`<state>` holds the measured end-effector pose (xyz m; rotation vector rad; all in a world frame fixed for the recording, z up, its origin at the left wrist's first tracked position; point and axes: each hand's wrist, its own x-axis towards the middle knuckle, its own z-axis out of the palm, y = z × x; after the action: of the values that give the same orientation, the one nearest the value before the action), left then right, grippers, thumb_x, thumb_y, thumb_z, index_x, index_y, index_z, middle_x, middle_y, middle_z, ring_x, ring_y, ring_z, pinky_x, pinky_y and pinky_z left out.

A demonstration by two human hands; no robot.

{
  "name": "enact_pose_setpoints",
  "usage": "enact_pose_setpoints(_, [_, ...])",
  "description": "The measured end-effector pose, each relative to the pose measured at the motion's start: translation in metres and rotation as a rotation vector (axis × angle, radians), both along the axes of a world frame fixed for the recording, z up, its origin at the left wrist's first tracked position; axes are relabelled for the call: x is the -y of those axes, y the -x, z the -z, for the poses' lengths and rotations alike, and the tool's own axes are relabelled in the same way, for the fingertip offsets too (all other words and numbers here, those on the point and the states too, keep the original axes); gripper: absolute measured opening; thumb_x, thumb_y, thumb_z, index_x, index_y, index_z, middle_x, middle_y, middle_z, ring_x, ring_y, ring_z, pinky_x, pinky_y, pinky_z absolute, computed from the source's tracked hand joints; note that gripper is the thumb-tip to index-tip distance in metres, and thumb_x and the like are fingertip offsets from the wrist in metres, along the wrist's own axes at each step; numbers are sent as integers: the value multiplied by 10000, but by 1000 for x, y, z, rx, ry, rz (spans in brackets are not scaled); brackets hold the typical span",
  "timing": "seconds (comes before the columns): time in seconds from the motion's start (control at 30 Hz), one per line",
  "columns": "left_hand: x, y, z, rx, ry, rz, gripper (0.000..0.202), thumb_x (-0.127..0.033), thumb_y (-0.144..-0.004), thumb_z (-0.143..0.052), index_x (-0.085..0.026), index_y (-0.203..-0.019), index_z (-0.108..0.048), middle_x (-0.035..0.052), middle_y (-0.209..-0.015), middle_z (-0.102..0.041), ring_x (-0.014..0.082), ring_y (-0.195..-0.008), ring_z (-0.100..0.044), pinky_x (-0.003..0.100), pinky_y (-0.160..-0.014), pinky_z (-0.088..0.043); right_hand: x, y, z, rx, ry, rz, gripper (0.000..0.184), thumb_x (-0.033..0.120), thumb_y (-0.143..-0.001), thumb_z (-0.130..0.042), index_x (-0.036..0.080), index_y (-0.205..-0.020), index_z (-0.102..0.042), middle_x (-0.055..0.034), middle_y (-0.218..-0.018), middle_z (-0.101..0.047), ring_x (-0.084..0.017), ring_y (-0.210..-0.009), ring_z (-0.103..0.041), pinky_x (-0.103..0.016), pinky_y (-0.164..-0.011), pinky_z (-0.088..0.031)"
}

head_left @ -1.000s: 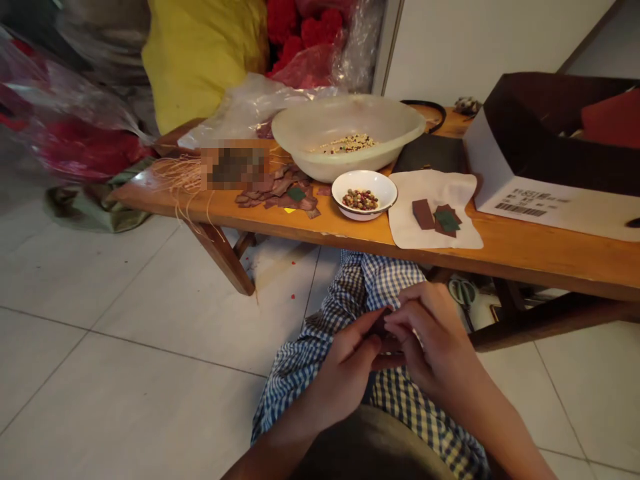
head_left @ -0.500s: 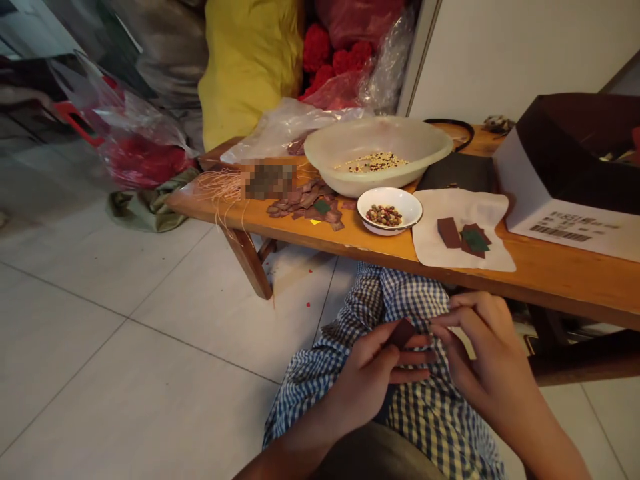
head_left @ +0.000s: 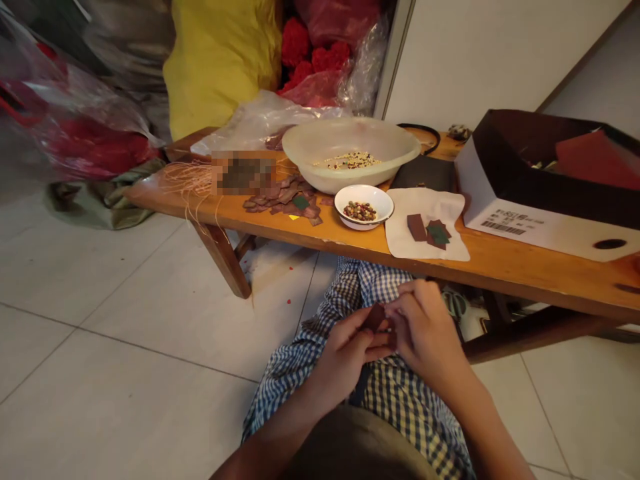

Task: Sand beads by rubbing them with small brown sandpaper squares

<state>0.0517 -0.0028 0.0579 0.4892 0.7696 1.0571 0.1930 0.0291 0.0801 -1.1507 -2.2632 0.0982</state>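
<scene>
Over my lap, my left hand (head_left: 343,363) holds a small dark reddish-brown flat piece (head_left: 374,317) between thumb and fingers. My right hand (head_left: 425,327) is pinched at the piece's upper right edge; anything between those fingertips is too small to make out. Just beyond, on the bench (head_left: 350,241), a small white bowl (head_left: 363,226) contains brownish and pale beads. To its right, a white cloth (head_left: 405,250) carries brown pieces (head_left: 416,227) and a dark green one (head_left: 439,233). Several similar brown pieces (head_left: 287,200) lie heaped left of the bowl.
A large pale basin (head_left: 345,181) with small beads stands behind the bowl. Pale threads (head_left: 187,179) hang over the bench's left end. A black-and-white box (head_left: 545,233) sits at right. Checked fabric (head_left: 310,363) covers my lap. A yellow sack (head_left: 223,60) stands behind.
My right hand has moved left, in to the brown piece in my left hand; before, it was pinched a little apart. The view has shifted right, so the bench appears further left.
</scene>
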Motion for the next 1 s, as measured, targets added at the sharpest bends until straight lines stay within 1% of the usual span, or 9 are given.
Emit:
enact_pose_setpoints(0.07, [1,1,1,24,9,-13,322,-180,-782,-545,-124,-1092,-610,99,-980,-697,197,-846,-672,415,-875,-494,1,0,-1,-20,-6,26,145,45,-779,-477,185,-816,-482,-83,-903,-450,-235,-848,-437,-379,-694,-405])
enact_pose_setpoints(0.13, [1,1,1,11,1,-6,303,-159,-767,-551,-125,-1059,-625,81,-948,-698,176,-812,-665,375,-836,-508,2,1,-2,-53,22,-40,146,41,-787,-471,181,-825,-490,-78,-901,-450,-224,-844,-440,-370,-701,-409])
enact_pose_setpoints(0.2, [1,1,2,-30,-7,-14,295,-127,-752,-541,-132,-1031,-639,58,-889,-695,154,-770,-653,328,-775,-519,3,3,-1,-22,44,-89,161,27,-778,-455,182,-807,-492,-78,-890,-455,-220,-821,-431,-362,-678,-405])
enact_pose_setpoints(0.33, [0,0,1,-26,27,-31,319,-152,-764,-527,-120,-1067,-621,72,-885,-691,174,-795,-656,341,-769,-522,1,4,0,30,29,-17,147,42,-770,-464,181,-808,-491,-89,-907,-455,-236,-841,-418,-378,-684,-402])
enact_pose_setpoints(0.47, [-1,1,0,-62,-8,-8,283,-128,-744,-532,-135,-1002,-649,55,-872,-683,150,-743,-642,292,-710,-507,0,5,1,46,54,-99,165,24,-762,-452,177,-798,-501,-86,-884,-459,-225,-806,-412,-362,-658,-400])
enact_pose_setpoints(0.6, [-1,2,0,-74,25,-2,325,-159,-754,-535,-134,-1064,-632,67,-878,-685,173,-767,-651,341,-755,-506,0,6,2,70,8,-50,156,36,-774,-447,175,-812,-508,-101,-912,-463,-236,-818,-408,-380,-668,-400])
enact_pose_setpoints(0.73, [0,0,2,-59,30,3,308,-139,-732,-545,-141,-1022,-647,46,-835,-682,145,-718,-635,301,-717,-504,0,5,2,57,54,-119,162,30,-767,-443,177,-790,-508,-91,-891,-472,-225,-800,-419,-367,-659,-401])
enact_pose_setpoints(0.87, [-1,0,3,10,30,-44,282,-174,-759,-552,-146,-1029,-632,53,-889,-683,160,-768,-651,348,-792,-507,-1,2,2,92,25,-79,156,34,-762,-460,174,-806,-513,-100,-908,-464,-238,-821,-410,-375,-667,-399])
enact_pose_setpoints(1.0, [-1,0,3,22,14,-32,219,-119,-748,-538,-148,-932,-652,37,-836,-681,135,-741,-644,294,-752,-501,1,4,4,94,49,-136,156,38,-773,-451,173,-817,-515,-98,-910,-466,-231,-813,-413,-367,-667,-404])
